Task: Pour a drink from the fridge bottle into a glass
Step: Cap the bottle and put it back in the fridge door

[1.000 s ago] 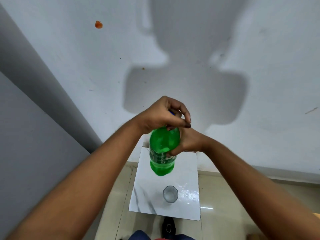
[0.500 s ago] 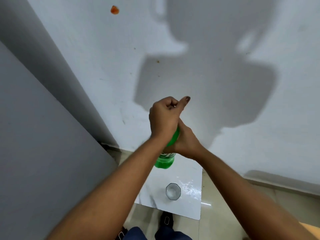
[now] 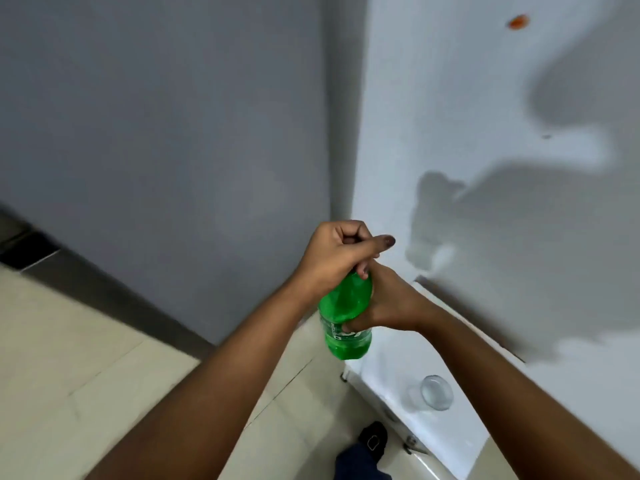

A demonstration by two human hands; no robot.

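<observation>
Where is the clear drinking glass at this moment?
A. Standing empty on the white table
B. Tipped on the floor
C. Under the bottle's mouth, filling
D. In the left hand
A: the clear drinking glass stands upright and empty on the white table, below the green plastic bottle that both hands grip.

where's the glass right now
In the head view the empty glass stands at lower right on the white marble-look table, below and right of the green bottle held up in both hands, with neither hand touching it.
</observation>
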